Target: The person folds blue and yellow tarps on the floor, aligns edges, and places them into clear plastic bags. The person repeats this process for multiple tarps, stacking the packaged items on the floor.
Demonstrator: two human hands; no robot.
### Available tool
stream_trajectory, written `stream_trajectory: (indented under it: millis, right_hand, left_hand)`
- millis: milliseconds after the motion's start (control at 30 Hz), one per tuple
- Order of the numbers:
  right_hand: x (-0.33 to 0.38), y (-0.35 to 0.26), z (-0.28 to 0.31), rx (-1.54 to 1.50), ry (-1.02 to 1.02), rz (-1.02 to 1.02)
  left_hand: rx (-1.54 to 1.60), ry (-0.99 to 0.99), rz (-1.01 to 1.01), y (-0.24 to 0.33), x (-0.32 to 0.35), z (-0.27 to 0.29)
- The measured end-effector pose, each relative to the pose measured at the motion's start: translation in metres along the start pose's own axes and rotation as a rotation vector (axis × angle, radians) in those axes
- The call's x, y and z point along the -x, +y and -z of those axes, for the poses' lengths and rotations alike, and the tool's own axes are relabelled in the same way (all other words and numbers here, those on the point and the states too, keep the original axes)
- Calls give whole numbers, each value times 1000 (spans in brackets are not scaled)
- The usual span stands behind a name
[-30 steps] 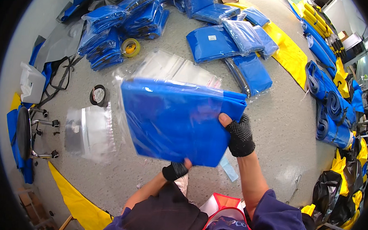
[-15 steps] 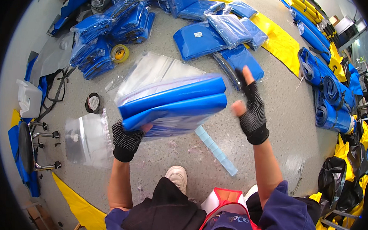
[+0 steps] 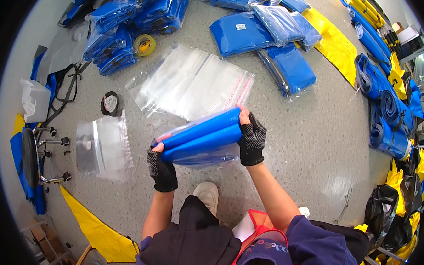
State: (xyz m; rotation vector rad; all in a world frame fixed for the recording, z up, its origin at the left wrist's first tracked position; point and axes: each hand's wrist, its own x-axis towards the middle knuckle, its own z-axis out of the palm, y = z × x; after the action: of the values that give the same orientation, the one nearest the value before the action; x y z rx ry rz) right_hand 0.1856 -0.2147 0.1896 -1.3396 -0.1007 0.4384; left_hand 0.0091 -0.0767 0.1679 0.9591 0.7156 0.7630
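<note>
A folded blue tarp (image 3: 202, 137) in a clear plastic bag is held between my two hands, tilted with its right end higher. My left hand (image 3: 162, 170), in a black dotted fingerless glove, is closed on its left end with the thumb on top. At the right end, my right hand (image 3: 252, 140) in a matching glove grips the bundle, thumb over the upper edge. Just beyond the bundle, clear plastic bags (image 3: 195, 81) with a pink-marked edge lie on the floor. More clear bags (image 3: 104, 148) lie to the left.
Bagged blue bundles (image 3: 243, 33) lie at the far side, with more stacked at far left (image 3: 111, 45). A yellow tape roll (image 3: 144, 45) and a black tape roll (image 3: 110, 103) rest on the floor. Rolled blue sheets (image 3: 388, 113) line the right; a wheeled stool (image 3: 33, 154) stands left.
My right hand has come in from the right and taken hold of the bundle's right end. The bundle has moved down toward me. The light-blue strip on the floor no longer shows.
</note>
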Motion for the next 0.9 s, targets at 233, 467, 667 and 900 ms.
stream_trajectory:
  millis: [233,467,667,900]
  right_hand:
    - [27,-61,-5,57,-84,249]
    - [19,-123,-18,44,-296,858]
    - [62,-162,-17,70,-439,493]
    - [-65,-20,-15,566,-221,46]
  left_hand:
    - [-601,47,-324,61,32,-9]
    - [-788,259,-1074,136,26,-49]
    - [-617,-36,-727,182,43,-7]
    - [-185,-203,198,53,-88,-2]
